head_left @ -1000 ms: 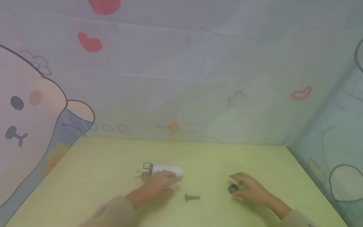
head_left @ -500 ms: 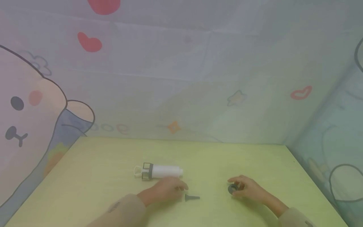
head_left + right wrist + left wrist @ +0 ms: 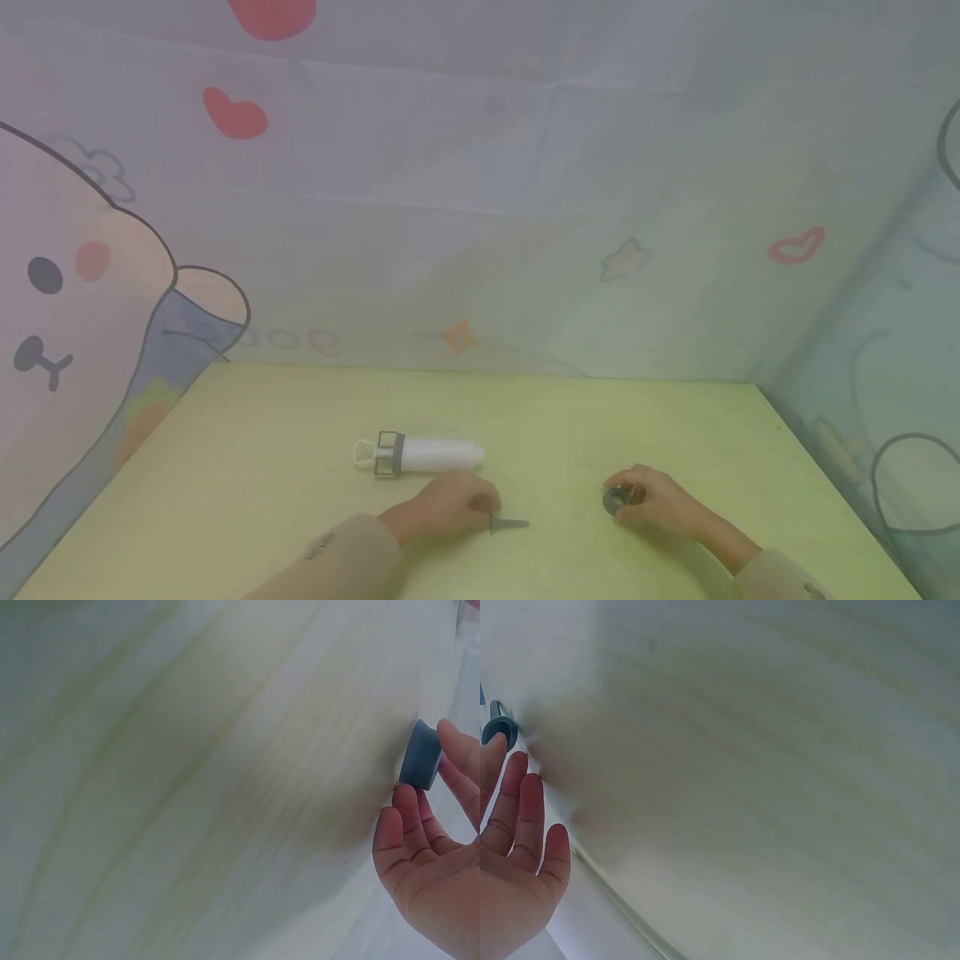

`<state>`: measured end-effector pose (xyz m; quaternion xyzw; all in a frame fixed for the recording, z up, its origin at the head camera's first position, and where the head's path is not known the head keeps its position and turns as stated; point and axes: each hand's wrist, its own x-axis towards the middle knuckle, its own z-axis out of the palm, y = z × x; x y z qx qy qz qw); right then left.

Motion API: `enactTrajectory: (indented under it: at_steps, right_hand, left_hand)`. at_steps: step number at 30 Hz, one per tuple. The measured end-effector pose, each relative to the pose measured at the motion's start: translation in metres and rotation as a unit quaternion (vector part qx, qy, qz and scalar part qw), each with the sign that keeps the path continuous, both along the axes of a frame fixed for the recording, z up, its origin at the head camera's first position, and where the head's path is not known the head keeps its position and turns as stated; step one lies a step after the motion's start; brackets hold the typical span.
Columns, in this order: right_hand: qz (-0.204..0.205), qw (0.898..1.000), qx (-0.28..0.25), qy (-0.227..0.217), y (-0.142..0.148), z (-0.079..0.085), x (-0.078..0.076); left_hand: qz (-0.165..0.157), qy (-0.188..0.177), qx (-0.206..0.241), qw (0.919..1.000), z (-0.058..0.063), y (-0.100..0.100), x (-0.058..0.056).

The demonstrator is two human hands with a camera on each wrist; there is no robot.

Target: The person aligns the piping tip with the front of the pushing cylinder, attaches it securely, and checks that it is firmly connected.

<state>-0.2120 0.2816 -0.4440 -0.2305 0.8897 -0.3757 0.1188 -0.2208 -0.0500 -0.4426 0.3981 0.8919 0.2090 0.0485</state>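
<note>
In the head view, a small grey funnel-shaped nozzle [image 3: 510, 523] lies on the table with its wide end toward my left hand [image 3: 457, 504]. My left fingertips are right at that wide end; in the left wrist view one fingertip overlaps the nozzle's disc [image 3: 500, 733], while the other fingers extend loosely. I cannot tell whether the left hand pinches it. At the right, my right hand [image 3: 660, 500] holds a dark grey ring-shaped cap [image 3: 613, 501]. The right wrist view shows the cap [image 3: 421, 756] between thumb and fingers, close to the table.
A large white syringe [image 3: 438, 454] with a grey collar, two side loops and a pull ring lies behind the left hand. The pale yellow table [image 3: 300, 408] meets a printed cloth backdrop [image 3: 450, 167] with hearts and a cartoon bear.
My left hand has moved off the syringe, right and nearer, to the nozzle's wide end. The right fingers have closed in around the cap. Syringe and nozzle have stayed in place.
</note>
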Motion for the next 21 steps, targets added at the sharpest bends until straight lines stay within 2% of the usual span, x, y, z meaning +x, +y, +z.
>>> enactTrajectory:
  at_steps: [12, 15, 21]
  right_hand:
    - [0.000, 0.999, 0.022, 0.031, -0.0020, 0.0000, 0.0004]
    - [0.001, 0.999, 0.022, 0.031, -0.0028, 0.0025, 0.0009]
    - [0.006, 0.998, 0.007, 0.068, -0.0043, 0.0072, 0.0002]
  left_hand:
    - [0.014, -0.014, 0.012, 0.9997, 0.0000, 0.0014, 0.0018]
    - [0.018, -0.021, 0.033, 0.9991, 0.0019, -0.0005, 0.0025]
    - [0.043, -0.039, 0.089, 0.9943, 0.0076, -0.0060, 0.0018]
